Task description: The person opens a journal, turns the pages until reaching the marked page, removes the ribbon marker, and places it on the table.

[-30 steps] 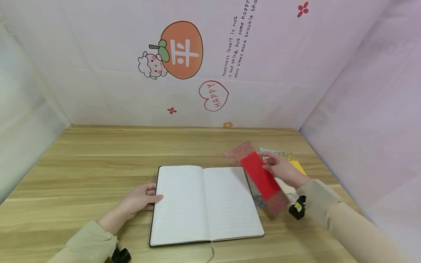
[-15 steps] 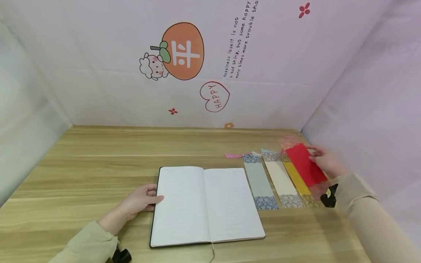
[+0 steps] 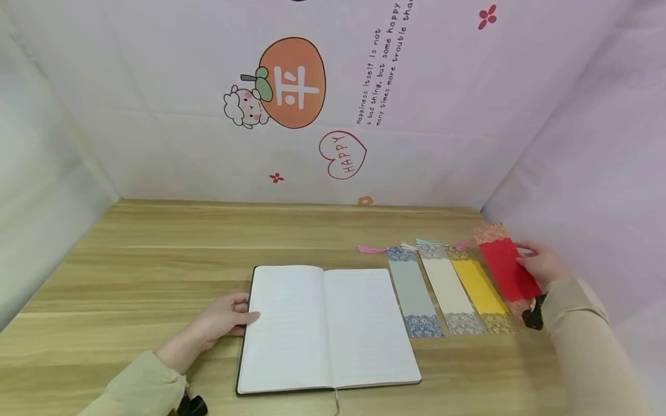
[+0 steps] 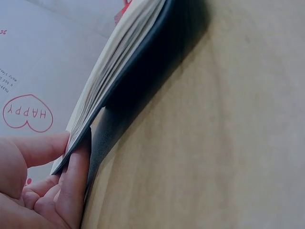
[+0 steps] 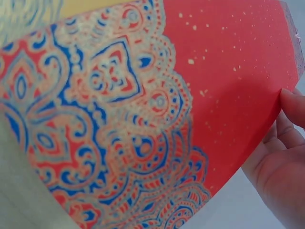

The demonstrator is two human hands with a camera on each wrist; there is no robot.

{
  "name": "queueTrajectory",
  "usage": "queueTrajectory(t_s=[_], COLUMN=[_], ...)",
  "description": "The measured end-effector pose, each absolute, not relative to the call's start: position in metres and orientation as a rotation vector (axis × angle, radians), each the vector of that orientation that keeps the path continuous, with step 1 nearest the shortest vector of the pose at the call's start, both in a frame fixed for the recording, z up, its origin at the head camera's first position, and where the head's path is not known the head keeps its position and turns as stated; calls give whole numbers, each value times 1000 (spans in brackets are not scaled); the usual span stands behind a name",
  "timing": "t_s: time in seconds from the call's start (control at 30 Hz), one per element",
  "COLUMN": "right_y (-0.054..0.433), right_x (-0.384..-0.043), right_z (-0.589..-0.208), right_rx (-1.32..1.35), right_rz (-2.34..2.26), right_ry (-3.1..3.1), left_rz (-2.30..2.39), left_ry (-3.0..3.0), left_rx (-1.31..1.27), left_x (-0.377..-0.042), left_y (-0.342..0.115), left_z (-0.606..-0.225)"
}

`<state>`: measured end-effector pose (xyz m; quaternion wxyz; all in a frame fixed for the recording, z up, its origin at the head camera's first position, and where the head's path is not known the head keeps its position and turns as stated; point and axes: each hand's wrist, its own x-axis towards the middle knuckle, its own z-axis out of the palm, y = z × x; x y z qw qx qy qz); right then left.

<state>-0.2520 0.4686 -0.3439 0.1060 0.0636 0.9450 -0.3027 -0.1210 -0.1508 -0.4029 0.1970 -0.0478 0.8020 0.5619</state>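
An open notebook (image 3: 291,329) with blank lined pages and a dark cover lies mid-table. My left hand (image 3: 226,316) grips its left edge, thumb on the page and fingers beneath the cover; the left wrist view shows that edge lifted off the wood. At the far right, my right hand (image 3: 541,263) pinches a red bookmark (image 3: 509,268) by its right edge. Ornate lace patterning (image 5: 138,119) covers the bookmark's ends, and a pink tassel hangs at its top. Left of it lies a yellow bookmark (image 3: 476,286), its lower right side close to the red one.
Beside the notebook lie a grey-green bookmark (image 3: 413,289) with blue lace ends and a cream bookmark (image 3: 447,289), in a row with the yellow one. A pink tassel (image 3: 372,249) points left. Printed cloth walls (image 3: 416,162) border the wooden table (image 3: 182,242).
My right hand has carried the red bookmark rightward from above the notebook's edge to the right of the yellow bookmark, uncovering the others. The left hand keeps its grip on the notebook.
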Motion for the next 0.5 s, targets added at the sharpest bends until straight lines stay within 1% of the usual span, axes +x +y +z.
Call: queueTrajectory(t_s=[0.23, 0.5], right_y=[480, 488], right_x=[-251, -250], right_z=[-357, -366], right_rx=[229, 184], right_rz=[-880, -793], right_ry=[2825, 2888], left_rz=[1583, 1592], left_ry=[2232, 2220], left_rx=[-122, -114], left_x=[-122, -122], left_y=[-153, -153], left_z=[-404, -404])
